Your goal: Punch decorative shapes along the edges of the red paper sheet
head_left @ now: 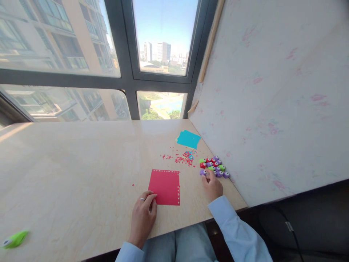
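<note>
Wide bare table (68, 163) lies open to my left. On the right, the wall (272, 109) and the cluster of punches (214, 166) crowd me; confetti (182, 158) litters the middle.

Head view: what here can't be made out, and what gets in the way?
- Right hand: its fingertips reach into the cluster of small punches; whether they grip one is too small to tell.
- Punch shapes: too small to read.
- Scattered paper bits: their cut shape is too small.
- Green punch: near the left edge, blurred.
- Left hand: fingertips rest on the red sheet, hiding its corner.
</note>
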The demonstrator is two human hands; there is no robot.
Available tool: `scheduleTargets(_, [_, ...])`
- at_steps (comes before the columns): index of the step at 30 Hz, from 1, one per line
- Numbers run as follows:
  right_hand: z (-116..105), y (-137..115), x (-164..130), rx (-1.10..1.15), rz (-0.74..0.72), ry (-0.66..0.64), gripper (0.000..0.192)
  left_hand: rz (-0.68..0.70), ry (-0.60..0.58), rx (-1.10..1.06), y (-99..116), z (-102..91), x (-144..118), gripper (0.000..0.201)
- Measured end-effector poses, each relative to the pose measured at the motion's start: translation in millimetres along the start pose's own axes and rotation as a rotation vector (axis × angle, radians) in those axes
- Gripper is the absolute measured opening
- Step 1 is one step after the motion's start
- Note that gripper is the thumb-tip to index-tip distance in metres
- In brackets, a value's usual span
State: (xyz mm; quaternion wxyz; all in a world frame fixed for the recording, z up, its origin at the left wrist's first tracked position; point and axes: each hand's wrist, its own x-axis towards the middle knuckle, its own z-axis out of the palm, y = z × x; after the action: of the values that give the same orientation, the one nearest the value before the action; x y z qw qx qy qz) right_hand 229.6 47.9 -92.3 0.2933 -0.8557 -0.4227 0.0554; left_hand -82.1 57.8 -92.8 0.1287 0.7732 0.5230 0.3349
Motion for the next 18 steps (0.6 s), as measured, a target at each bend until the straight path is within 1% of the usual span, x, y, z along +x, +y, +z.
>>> scheduleTargets(3, [0.5,3.0,1.0,0.081,-0.008,0.016,0.040,-0.012,-0.023,-0.017,0.5,-1.6,1.5,0.027])
scheduleTargets(7, [1.2,3.4,1.9,0.110,-0.013,-0.011,0.040,-0.033,-0.044,-0.032,0.6,-2.2,3.4,0.028])
scheduleTargets(13, [1.2,0.1,2.7,0.016,-0.012,-0.055,0.041,-0.054,-0.047,-0.065,2.1,-4.7,3.7,0.029])
scheduleTargets(18, [1.6,-0.5,2.9,-0.021,0.001,-0.061,0.042,-0.049,-0.036,-0.063,3.5,-5.3,3.7,0.029])
